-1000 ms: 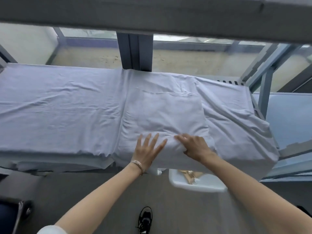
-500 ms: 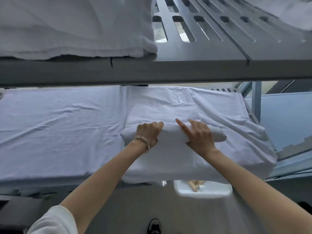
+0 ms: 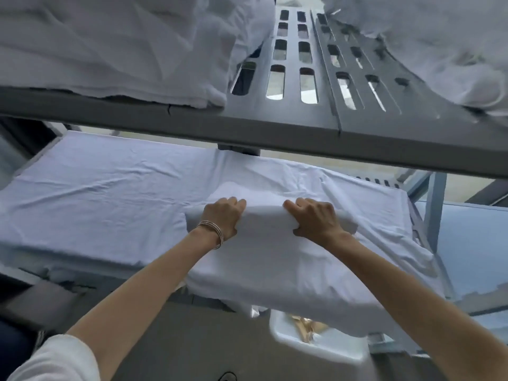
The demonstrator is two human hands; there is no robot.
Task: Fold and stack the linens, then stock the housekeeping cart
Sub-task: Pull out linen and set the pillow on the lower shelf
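Mid-fold: left hand (image 3: 224,217) and right hand (image 3: 316,220) curl their fingers around the sheet's rolled fold (image 3: 264,218) on the cart's middle shelf (image 3: 90,193). Towels (image 3: 110,45) at 11 o'clock seem already stacked; stocking remains.

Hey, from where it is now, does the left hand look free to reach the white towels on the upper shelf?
Probably not right away. The left hand is gripping the rolled sheet on the lower shelf, and the upper shelf's front rail lies between it and the white towels; it would need to let go and come round the rail.
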